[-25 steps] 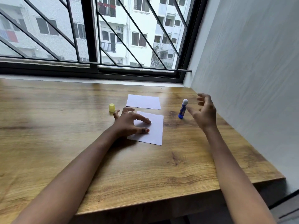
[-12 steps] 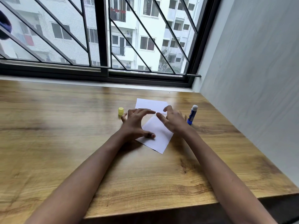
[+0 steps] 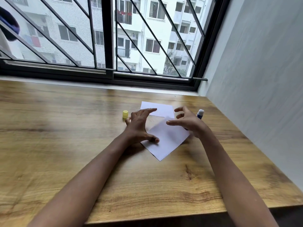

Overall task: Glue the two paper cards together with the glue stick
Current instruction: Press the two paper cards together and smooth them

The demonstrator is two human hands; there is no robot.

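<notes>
Both hands are out over the desk with the forearms stretched forward from the bottom corners. The left hand (image 3: 139, 126) is spread wide, fingers fanned and arched, thumb tip pressing down on the left edge of the near card (image 3: 165, 140), so it's pinning it, not gripping. The right hand (image 3: 188, 123) is hovering just above the card's right side, fingers curled like a loose claw and apart, nothing in it; can't tell if any fingertip actually touches the paper.

The near card lies turned like a diamond on the wooden table (image 3: 65, 145). The far card (image 3: 162, 108) sits flat just beyond it, nearly touching corners. The glue stick (image 3: 200, 114) stands uncapped behind the right hand, and its yellow cap (image 3: 125, 114) is beside the left hand's fingers.
</notes>
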